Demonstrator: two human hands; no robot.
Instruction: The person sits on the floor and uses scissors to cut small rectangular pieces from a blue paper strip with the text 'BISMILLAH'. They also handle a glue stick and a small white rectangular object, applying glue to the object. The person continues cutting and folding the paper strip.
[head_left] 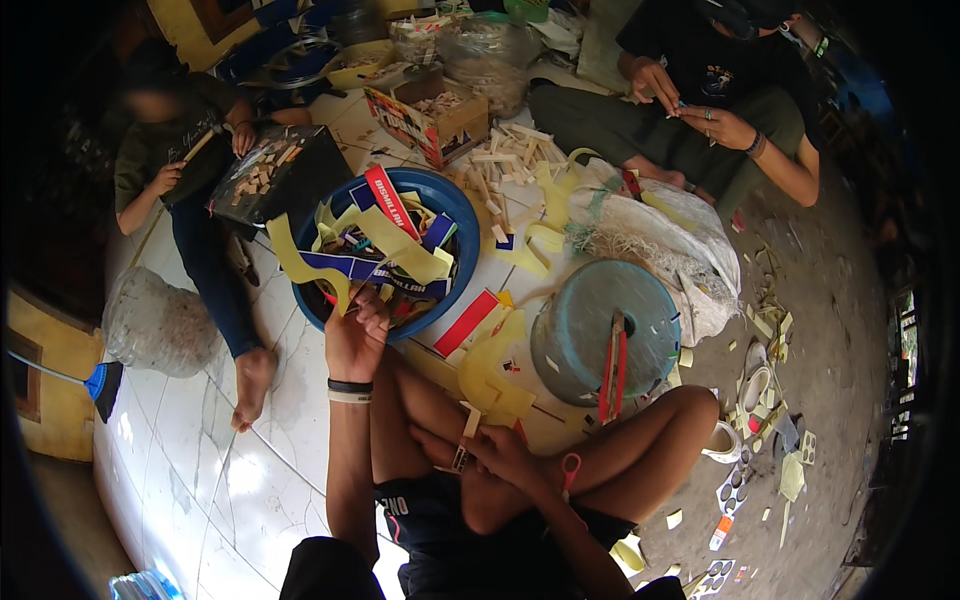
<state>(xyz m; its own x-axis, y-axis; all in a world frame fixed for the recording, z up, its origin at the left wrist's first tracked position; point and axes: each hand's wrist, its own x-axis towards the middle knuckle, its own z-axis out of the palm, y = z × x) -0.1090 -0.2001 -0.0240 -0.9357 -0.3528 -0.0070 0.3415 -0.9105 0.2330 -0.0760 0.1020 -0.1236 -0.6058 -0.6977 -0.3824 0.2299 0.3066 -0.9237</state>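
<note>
Right hand point(505, 455) grips pale stick point(470, 422); left hand point(360, 322) at blue basin point(470, 255)

Watching remotely, I see the right hand's fingers closed around the pale stick, low over the crossed legs point(640, 430). Farther forward, the left hand bends at the near rim of the blue basin, beside a curling yellow strip point(310, 265); whether it grips the strip, I cannot tell. Printed paper and yellow offcuts fill the basin. To its right, a red-handled tool point(607, 385) lies over the near edge of a round gray-blue tub point(565, 315). Beyond, loose sticks point(510, 165) lie beside a cardboard box point(465, 130). At left, a co-worker point(150, 150) sits by a black box point(318, 175) topped with wood pieces point(262, 170); at right, another co-worker point(720, 100) brings both hands together.
</note>
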